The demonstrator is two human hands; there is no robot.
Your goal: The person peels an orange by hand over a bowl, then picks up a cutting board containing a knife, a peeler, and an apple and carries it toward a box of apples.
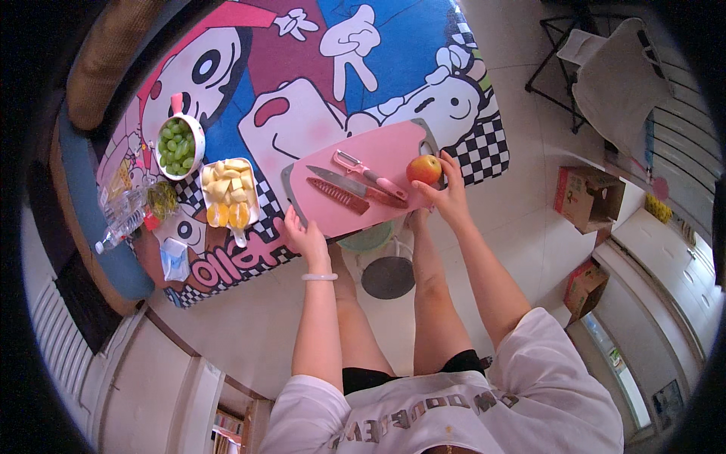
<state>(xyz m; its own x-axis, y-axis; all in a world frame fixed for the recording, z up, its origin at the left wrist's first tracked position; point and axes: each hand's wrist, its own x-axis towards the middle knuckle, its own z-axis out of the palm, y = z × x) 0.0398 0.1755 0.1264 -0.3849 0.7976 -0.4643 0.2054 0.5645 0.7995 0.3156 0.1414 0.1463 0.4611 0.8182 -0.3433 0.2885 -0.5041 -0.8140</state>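
Note:
A pink plastic cutting board (323, 204) with grey ends lies tilted across the near edge of the table. My left hand (303, 232) touches its lower left corner. At the board's right end my right hand (445, 187) has fingers and thumb around the near side of a red-yellow apple (423, 169); whether it also grips the board is unclear. A peeler (368, 174) with a pink handle, a kitchen knife (346, 184) and a brown perforated blade cover (337, 196) rest on the board. Left of it stands a white dish (254, 198) of cut pale fruit and orange pieces.
A white bowl (198, 142) of green grapes stands at the left on the cartoon tablecloth (300, 113). Near it are a clear plastic bottle (119, 230) and a blue-white packet (174, 260). A round stool (388, 277) is below the table; cardboard boxes (567, 198) stand right.

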